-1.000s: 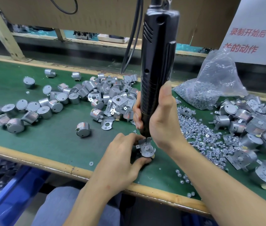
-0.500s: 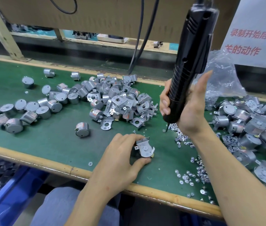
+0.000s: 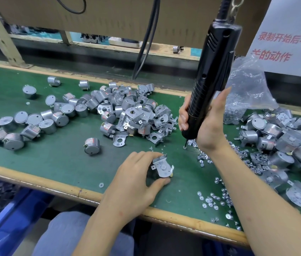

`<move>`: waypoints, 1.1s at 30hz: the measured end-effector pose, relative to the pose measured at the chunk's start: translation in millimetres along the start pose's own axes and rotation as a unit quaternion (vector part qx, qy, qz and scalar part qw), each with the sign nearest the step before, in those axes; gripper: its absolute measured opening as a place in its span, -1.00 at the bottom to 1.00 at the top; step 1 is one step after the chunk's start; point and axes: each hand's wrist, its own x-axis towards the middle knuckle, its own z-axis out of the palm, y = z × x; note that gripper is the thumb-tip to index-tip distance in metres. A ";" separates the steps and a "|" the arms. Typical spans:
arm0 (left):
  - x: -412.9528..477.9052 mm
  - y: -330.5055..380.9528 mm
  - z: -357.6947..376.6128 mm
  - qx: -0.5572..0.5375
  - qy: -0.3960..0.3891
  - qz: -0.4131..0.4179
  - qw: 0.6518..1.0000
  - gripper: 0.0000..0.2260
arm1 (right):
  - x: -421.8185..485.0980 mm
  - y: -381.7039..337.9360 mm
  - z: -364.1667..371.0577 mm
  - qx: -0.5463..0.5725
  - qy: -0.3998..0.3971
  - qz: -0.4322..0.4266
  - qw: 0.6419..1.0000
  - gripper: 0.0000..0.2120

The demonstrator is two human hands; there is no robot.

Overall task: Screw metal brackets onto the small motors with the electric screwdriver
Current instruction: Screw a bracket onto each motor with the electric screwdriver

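**Motor (image 3: 161,168) with its bracket on, electric screwdriver (image 3: 210,76) held clear of it**
I see the small silver motor, bracket face up, pinched in my left hand (image 3: 136,180) near the worktop's (image 3: 53,159) front edge. The black screwdriver tilts in my right hand (image 3: 207,124), bit pointing down at loose screws (image 3: 210,198). Bare motors and brackets (image 3: 131,111) lie heaped behind.

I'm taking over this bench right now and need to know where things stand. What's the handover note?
Left hand holds a motor with a bracket on top. Right hand grips the screwdriver, tilted, its bit down at the loose screws, apart from the motor.
Done: bracketed motors piled at right.
Left: probably pick up a screw and drive it into the held bracket; I cannot tell how many screws it has. Then the middle pile of bare motors and brackets.
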 end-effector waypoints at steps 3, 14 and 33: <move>0.3 0.1 -0.1 -0.001 -0.001 -0.002 1.000 -0.60 | 1.3 1.3 -0.2 0.003 0.003 -0.004 1.000 -0.19; -0.4 -0.5 0.3 -0.001 -0.001 -0.003 1.000 -0.59 | 3.4 4.9 -2.5 -0.005 0.010 -0.002 1.000 -0.18; 0.6 -3.1 1.6 -0.002 0.005 0.007 1.000 -0.60 | -8.3 -18.4 15.2 0.009 -0.043 -0.011 0.999 -0.25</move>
